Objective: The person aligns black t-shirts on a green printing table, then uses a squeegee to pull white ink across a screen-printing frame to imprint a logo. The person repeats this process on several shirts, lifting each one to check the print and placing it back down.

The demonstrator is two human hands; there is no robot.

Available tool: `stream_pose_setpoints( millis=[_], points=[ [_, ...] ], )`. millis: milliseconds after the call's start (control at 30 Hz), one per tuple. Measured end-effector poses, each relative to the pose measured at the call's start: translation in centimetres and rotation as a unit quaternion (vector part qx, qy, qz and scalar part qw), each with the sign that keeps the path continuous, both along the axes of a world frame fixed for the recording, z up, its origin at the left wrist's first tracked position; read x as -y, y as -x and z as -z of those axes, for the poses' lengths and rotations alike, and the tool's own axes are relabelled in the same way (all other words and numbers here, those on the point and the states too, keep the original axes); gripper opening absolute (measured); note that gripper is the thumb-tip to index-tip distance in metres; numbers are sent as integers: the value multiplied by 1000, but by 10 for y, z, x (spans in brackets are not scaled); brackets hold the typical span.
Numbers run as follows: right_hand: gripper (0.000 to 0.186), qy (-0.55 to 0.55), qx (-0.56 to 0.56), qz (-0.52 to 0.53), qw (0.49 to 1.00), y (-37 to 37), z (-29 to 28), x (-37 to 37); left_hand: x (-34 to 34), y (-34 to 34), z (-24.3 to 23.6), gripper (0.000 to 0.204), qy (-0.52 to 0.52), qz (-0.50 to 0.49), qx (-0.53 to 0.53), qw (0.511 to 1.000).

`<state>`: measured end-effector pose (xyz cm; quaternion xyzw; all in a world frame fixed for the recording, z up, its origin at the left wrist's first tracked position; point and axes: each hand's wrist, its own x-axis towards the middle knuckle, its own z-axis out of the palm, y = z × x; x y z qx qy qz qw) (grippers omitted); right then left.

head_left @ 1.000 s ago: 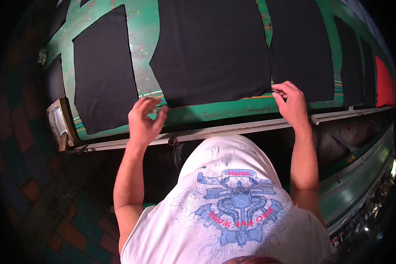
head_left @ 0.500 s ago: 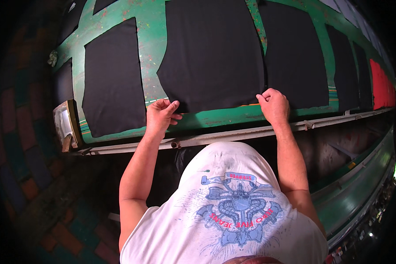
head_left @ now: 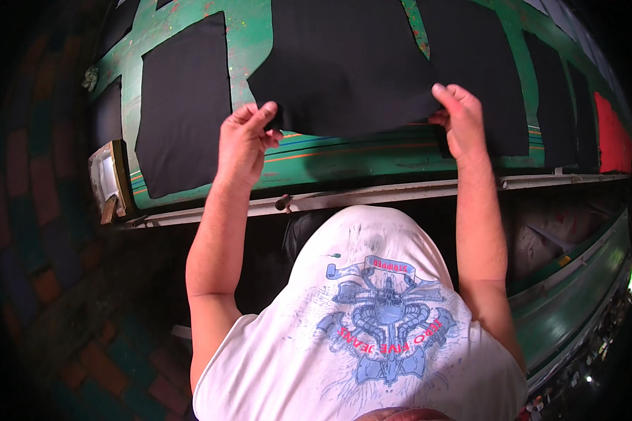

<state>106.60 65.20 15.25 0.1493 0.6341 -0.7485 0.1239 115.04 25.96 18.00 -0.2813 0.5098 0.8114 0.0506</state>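
Note:
A large black fabric panel (head_left: 344, 77) hangs by its near corners between my two hands, its near edge lifted off the green table (head_left: 358, 158). My left hand (head_left: 249, 133) pinches the near left corner between thumb and fingers. At the near right corner, my right hand (head_left: 460, 116) is closed on the cloth in the same way. The panel's far part reaches past the upper edge of the view. Beneath the raised edge, orange and blue lines run across the tabletop.
Another black fabric panel (head_left: 185, 105) lies flat on the left, and a further black piece (head_left: 481, 77) on the right. Red fabric (head_left: 613, 133) lies at the far right. A wood-framed box (head_left: 109, 179) sits at the table's left corner. A metal rail (head_left: 316, 202) runs along the near edge.
Both hands have moved up and away from me, raising the panel's near edge off the table. The right hand has also shifted rightward. More of the lined tabletop shows.

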Motion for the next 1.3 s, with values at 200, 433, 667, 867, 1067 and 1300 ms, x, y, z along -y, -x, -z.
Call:
stream_pose_setpoints(
  millis=[200,433,667,867,1067,1300],
  points=[
    [20,-4,-63,-5,998,12,-47,-19,-1,-2,-45,20,2,-20,-68,997],
    [19,-151,3,-39,988,-36,-1,-31,5,-48,16,13,80,22,45,996],
    [46,-283,43,-109,952,-64,46,-22,-2,-75,62,31,254,64,101,960],
    [56,-249,-51,-102,962,-62,34,-27,0,-73,55,42,273,48,80,958],
    [25,-293,-70,-143,943,-72,44,-37,-2,-79,53,49,303,78,104,944],
    [11,-365,-97,-174,909,-74,52,-40,-13,-81,56,67,344,91,105,929]
  ],
)
